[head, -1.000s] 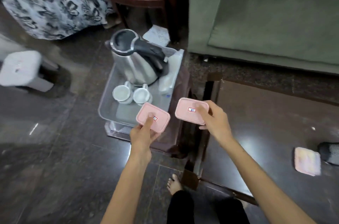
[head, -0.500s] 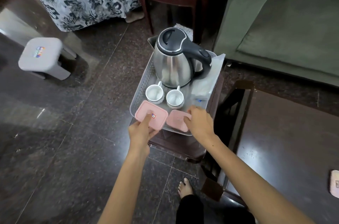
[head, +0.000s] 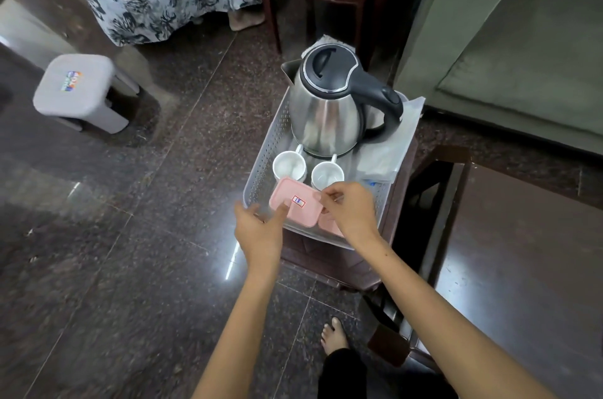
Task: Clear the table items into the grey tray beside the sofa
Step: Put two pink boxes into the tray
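head view: a flat pink plastic lidded box (head: pixel 295 204) sits tilted in the near end of the grey perforated plastic tray (head: pixel 261 170), overlapping a second pink box (head: pixel 330 225) beneath. the left hand (head: pixel 259 232) touches its near edge, fingers loosely spread; the right hand (head: pixel 350 212) pinches its far corner. best to lower it flat and clear of the two white cups (head: pixel 288 165) and steel kettle (head: pixel 326 108). around: dark polished stone floor (head: pixel 114 251), brown table (head: pixel 522 268), green sofa (head: pixel 522 39), grey stool (head: pixel 76 88).

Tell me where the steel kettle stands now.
In the head view, the steel kettle stands at the grey tray's far end, behind two white cups.
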Motion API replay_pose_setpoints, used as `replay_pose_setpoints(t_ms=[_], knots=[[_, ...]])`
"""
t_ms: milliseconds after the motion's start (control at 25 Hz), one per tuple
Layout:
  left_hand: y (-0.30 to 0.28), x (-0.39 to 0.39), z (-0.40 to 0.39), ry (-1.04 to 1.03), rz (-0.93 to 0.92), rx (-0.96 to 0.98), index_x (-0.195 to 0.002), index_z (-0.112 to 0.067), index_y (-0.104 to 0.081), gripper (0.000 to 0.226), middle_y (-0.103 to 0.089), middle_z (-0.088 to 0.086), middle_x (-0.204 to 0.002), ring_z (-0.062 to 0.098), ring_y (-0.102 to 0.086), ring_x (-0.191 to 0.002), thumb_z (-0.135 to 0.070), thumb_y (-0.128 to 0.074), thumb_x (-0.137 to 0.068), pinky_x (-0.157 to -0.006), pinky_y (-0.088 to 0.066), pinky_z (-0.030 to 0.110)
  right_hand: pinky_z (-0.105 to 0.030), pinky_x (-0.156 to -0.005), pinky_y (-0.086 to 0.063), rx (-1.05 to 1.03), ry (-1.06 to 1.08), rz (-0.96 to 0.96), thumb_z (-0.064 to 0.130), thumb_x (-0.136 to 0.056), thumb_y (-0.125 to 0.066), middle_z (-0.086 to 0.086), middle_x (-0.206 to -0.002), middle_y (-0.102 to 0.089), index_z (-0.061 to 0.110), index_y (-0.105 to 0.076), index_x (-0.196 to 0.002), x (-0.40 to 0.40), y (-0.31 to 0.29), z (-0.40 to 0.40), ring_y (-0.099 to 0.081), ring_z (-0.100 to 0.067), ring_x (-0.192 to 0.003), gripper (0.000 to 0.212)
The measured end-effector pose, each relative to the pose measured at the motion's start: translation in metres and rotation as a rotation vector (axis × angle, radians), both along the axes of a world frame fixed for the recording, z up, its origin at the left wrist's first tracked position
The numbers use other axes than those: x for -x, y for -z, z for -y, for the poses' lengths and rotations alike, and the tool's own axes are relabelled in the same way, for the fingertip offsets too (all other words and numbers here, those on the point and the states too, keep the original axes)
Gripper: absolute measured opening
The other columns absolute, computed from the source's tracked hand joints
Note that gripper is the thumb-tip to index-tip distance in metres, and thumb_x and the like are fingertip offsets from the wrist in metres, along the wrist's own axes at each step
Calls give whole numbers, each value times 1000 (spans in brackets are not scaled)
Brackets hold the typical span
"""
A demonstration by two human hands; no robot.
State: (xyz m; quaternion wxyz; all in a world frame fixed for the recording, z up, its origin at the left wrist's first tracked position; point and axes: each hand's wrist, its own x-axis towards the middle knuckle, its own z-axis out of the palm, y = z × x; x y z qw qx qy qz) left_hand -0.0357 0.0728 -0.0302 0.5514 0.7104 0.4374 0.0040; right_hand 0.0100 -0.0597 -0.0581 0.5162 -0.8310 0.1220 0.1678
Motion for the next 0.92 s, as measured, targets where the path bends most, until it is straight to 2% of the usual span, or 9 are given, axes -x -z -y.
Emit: replay_pose_setpoints(t_ms=[40,80,160,280,440,520,680,760,920], knots=[[0,2,-3,48,44,-164,-130,-6,-46,62,-60,8,-115,24,-59,-96,-21,-76,-78,-87,-49,35,-18,-64,-51,77,-27,26,16,-83,-70,-7,-72,-70,8,-73,-81,-2,2,-3,-67,-22,-68,9],[1,3,-6,129,107,-296,-130,-10,-47,58,-59,6,-117,24,-57,-98,-19,-74,-80,-87,-46,31,-17,-62,-49,146,-62,44,15,-83,-69,-7,-72,-71,9,-73,-81,-3,3,-8,-66,-21,-67,8],[7,5,-6,410,162,-498,-122,-14,-58,40,-61,6,-120,25,-56,-106,-13,-67,-83,-92,-40,27,-30,-71,-53,210,-134,46,13,-83,-66,-10,-79,-73,9,-74,-83,-3,9,-18,-67,-24,-74,9],[19,2,-4,818,-4,-728,-120,-20,-64,36,-58,10,-133,26,-53,-121,-13,-59,-86,-101,-31,34,-41,-75,-54,229,-205,10,16,-84,-65,-13,-83,-73,8,-72,-85,-2,13,-26,-66,-29,-82,11],[33,-8,-7,1071,-181,-886,-120,-33,-63,33,-44,10,-147,24,-45,-127,-25,-49,-91,-105,-26,37,-40,-81,-54,433,-258,28,19,-85,-63,-10,-102,-71,16,-70,-101,6,10,-1,-65,-31,-95,18],[39,-11,-7,1134,-243,-911,-122,-37,-60,32,-39,11,-150,25,-44,-127,-32,-46,-93,-107,-25,37,-37,-79,-51,568,-313,61,21,-83,-66,-6,-113,-63,17,-67,-105,14,8,18,-62,-31,-98,22],[41,-14,-10,1141,-286,-882,-120,-37,-62,31,-43,11,-147,27,-52,-120,-41,-46,-94,-105,-29,37,-37,-83,-50,686,-494,-42,26,-81,-69,-5,-122,-53,15,-60,-115,23,9,37,-54,-29,-110,37],[41,-14,-16,1137,-296,-883,-122,-37,-61,32,-41,10,-149,25,-52,-122,-41,-46,-94,-105,-30,37,-37,-83,-50,698,-553,-21,27,-82,-68,-3,-123,-55,16,-59,-117,26,12,36,-50,-28,-113,38],[41,-13,-23,1116,-286,-870,-123,-34,-61,33,-39,8,-151,18,-50,-127,-38,-46,-94,-108,-26,33,-39,-89,-49,616,-515,10,29,-84,-66,-1,-135,-49,19,-61,-121,32,18,28,-42,-26,-123,39]])
